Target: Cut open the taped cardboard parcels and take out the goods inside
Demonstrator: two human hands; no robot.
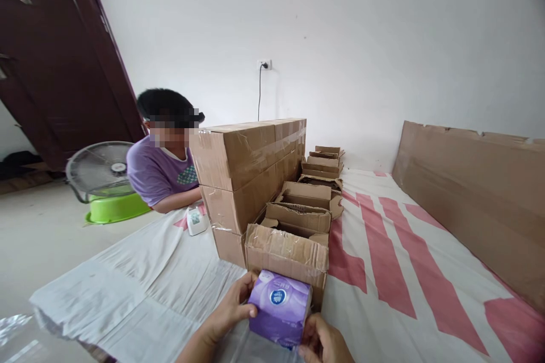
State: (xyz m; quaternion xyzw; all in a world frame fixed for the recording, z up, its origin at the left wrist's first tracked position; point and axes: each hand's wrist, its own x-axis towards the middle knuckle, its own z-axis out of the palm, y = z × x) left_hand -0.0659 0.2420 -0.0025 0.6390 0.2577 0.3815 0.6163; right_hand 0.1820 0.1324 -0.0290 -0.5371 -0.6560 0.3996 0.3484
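A purple tissue pack (279, 309) with a round blue logo is held between my two hands, low in the middle of the view. My left hand (234, 306) grips its left edge, thumb on the front face. At the lower right corner, my right hand (321, 340) has its fingers curled on the pack. Just behind the pack stands the nearest open cardboard box (287, 249), its flap raised. More open boxes (306, 195) run in a row from it toward the wall.
Stacked, taped cartons (251, 181) form a wall left of the open boxes. Beyond them a person in a purple shirt (164, 173) leans on the table, near a small white device (197, 221). A large cardboard panel (472, 198) stands at right. A fan (100, 167) sits at left.
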